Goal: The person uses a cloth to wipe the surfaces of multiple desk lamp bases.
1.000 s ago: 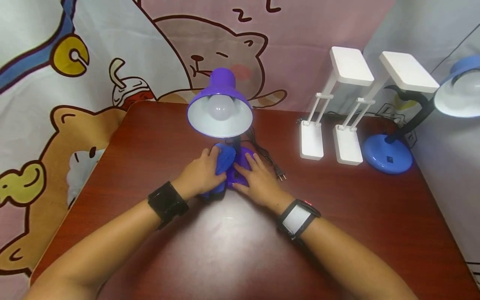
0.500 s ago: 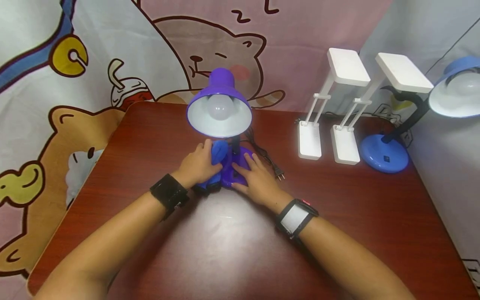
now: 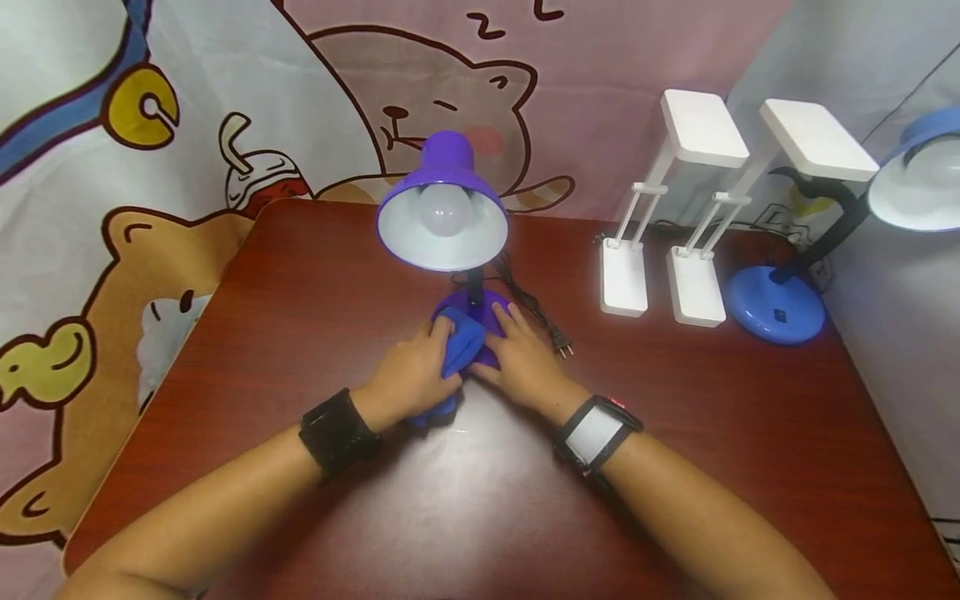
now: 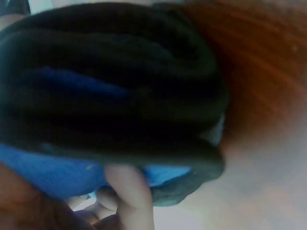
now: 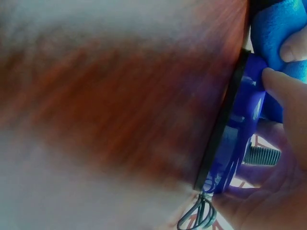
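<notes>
A purple desk lamp (image 3: 448, 171) with a white-lined shade and a bulb stands upright on the table. My left hand (image 3: 408, 373) grips a bunched cloth (image 3: 463, 342), blue with dark folds, over the front left of the purple lamp base (image 3: 495, 302). In the left wrist view the cloth (image 4: 110, 120) fills most of the frame, fingers curled at its edge. My right hand (image 3: 528, 367) holds the base at its right side. The right wrist view shows the thumb at one rim of the base (image 5: 240, 124) and the fingers across it, with the cloth (image 5: 273, 33) close by.
The lamp's black cord with a plug (image 3: 561, 342) lies just right of the base. Further right stand two white folding lamps (image 3: 624, 279) and a blue desk lamp (image 3: 776, 304). A cartoon-printed curtain (image 3: 622, 50) hangs behind the reddish-brown table (image 3: 337, 258).
My left hand shifted slightly left with the cloth, then came right and nearer, onto the front of the lamp base. My right hand has stayed at the base.
</notes>
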A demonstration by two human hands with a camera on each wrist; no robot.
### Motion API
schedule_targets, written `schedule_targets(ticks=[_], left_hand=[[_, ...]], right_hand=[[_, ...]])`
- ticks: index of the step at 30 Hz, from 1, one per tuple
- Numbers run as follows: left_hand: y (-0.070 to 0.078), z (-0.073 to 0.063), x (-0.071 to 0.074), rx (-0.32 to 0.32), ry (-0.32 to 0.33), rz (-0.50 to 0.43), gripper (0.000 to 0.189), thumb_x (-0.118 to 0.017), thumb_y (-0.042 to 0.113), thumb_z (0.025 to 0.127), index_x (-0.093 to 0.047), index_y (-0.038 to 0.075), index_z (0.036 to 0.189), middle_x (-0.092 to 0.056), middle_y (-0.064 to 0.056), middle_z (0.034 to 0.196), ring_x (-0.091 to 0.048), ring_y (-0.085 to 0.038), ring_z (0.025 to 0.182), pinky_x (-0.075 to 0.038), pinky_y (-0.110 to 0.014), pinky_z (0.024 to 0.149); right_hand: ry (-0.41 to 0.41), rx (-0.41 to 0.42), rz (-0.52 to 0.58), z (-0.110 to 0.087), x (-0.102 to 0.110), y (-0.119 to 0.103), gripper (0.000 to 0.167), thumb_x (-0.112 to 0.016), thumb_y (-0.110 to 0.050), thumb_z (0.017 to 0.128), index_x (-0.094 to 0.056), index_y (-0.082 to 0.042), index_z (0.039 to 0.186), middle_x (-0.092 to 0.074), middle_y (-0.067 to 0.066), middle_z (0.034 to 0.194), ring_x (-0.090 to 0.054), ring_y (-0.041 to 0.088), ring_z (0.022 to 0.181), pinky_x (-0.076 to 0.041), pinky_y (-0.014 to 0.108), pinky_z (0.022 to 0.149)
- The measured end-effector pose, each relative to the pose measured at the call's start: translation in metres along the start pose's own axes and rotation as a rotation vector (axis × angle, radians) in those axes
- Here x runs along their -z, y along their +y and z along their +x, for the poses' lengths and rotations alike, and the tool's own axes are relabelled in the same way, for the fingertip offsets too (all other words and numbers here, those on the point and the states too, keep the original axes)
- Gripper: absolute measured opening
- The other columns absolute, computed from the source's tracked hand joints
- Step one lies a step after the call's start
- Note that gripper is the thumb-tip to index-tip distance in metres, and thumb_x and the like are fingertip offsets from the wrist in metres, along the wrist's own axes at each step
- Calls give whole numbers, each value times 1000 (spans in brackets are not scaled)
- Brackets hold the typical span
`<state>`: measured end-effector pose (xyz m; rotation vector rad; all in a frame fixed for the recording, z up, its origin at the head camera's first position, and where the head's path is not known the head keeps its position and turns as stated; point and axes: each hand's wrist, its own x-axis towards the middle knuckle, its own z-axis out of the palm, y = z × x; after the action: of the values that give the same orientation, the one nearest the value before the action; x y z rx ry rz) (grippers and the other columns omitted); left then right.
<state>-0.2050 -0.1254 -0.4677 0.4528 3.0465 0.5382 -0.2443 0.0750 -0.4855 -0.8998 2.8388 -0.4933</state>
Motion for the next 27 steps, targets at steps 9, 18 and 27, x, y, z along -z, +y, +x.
schedule_targets(ticks=[9, 18, 27], left_hand=[[10, -6, 24, -148, 126, 125, 60, -91, 22, 77, -60, 10, 128, -66, -13, 111, -72, -32, 87, -63, -52, 66], [52, 3, 20, -179, 195, -46, 59, -87, 26, 85, -56, 9, 132, -65, -14, 118, -72, -31, 97, -64, -50, 77], [90, 15, 1, -244, 88, -310, 77, -89, 19, 83, -47, 6, 147, -60, -16, 126, -67, -28, 114, -60, -43, 95]], right_hand=[[155, 39, 108, -28, 21, 5, 83, -84, -32, 91, -44, -11, 161, -44, 21, 165, -41, 42, 154, -39, 59, 122], [241, -195, 1023, -73, 26, -11, 60, -65, -6, 102, -39, 2, 156, -60, 29, 146, -64, 38, 133, -58, 39, 105], [378, -353, 1194, -74, 25, -10, 59, -61, -6, 102, -40, -1, 157, -58, 28, 149, -67, 17, 124, -57, 26, 101]])
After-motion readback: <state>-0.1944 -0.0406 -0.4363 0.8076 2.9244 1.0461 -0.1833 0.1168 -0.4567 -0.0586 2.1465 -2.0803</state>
